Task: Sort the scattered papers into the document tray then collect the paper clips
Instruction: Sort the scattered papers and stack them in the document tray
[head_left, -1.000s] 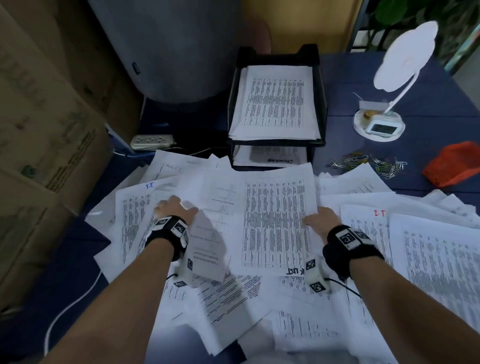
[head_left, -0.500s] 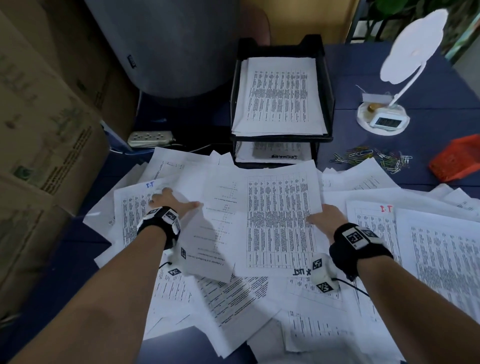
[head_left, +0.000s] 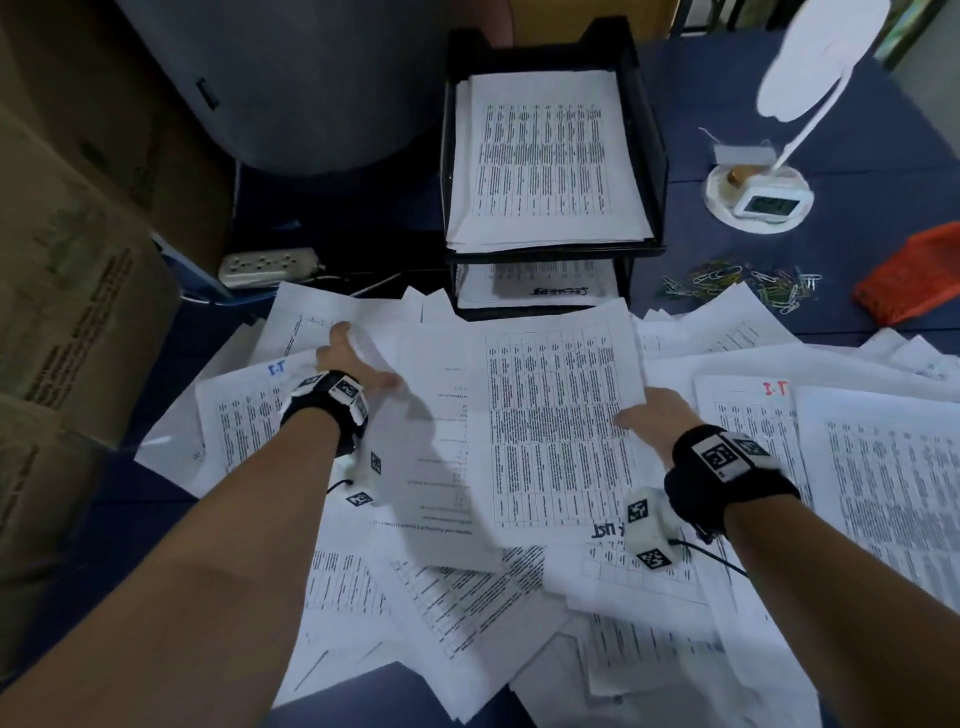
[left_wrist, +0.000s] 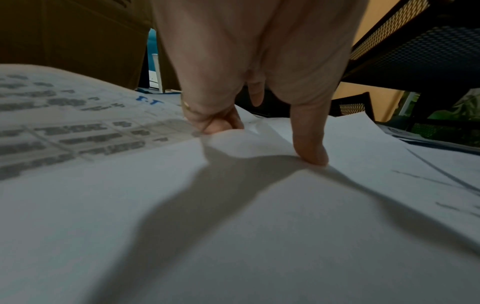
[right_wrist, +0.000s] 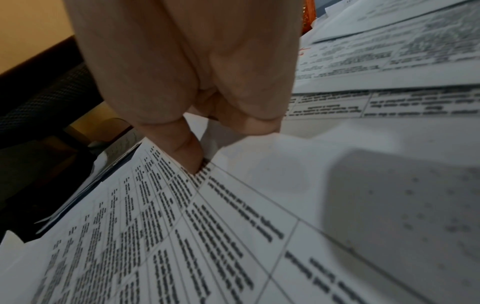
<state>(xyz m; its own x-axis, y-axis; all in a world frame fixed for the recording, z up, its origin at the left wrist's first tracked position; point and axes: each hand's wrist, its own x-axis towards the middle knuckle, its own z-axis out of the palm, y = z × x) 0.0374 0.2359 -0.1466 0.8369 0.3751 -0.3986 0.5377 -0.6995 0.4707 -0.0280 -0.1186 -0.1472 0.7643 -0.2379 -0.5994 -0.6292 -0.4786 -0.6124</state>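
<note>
White printed papers (head_left: 779, 519) lie scattered over the blue table. Both hands hold a small stack of sheets (head_left: 556, 431) just in front of the black two-tier document tray (head_left: 657, 171), whose top tier carries a stack of paper. My left hand (head_left: 358, 364) pinches the stack's left edge, thumb on top and fingers curled beneath (left_wrist: 262, 139). My right hand (head_left: 639, 410) pinches the right edge, its thumb on the printed table (right_wrist: 221, 144). Coloured paper clips (head_left: 743, 283) lie in a loose heap to the right of the tray.
An orange mesh container (head_left: 914, 275) sits at the right edge. A white lamp base with a small clock (head_left: 758, 197) stands behind the clips. A power strip (head_left: 267, 265) lies to the left of the tray. Cardboard boxes (head_left: 78, 260) and a grey drum (head_left: 291, 78) close off the left side.
Both hands have carried the stack forward, towards the tray. Its far edge now reaches the tray's lower tier. The grip on both edges is unchanged.
</note>
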